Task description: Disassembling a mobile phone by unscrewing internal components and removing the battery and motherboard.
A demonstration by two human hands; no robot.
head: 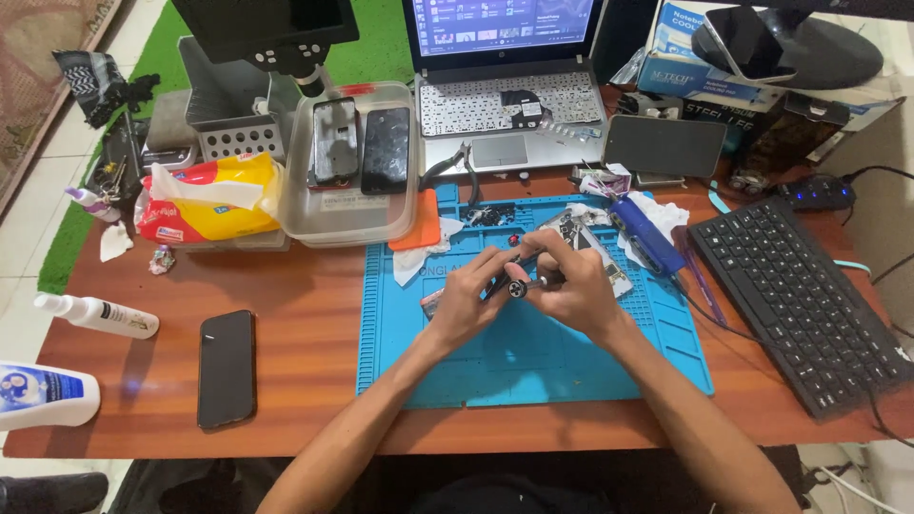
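Over the blue work mat [533,366], both hands met around a small screwdriver [515,286]. The left hand [466,303] curled closed on its handle, the round end cap facing up between the two hands. The right hand [569,286] pinched the shaft from the other side, above an opened phone [600,255] lying just behind the fingers.

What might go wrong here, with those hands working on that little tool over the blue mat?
1. Small loose parts lie at the back of the blue mat; a nudge might scatter them.
2. Both the left hand and right hand grip the small screwdriver close together; a slip might jab a finger or the opened phone beside them.
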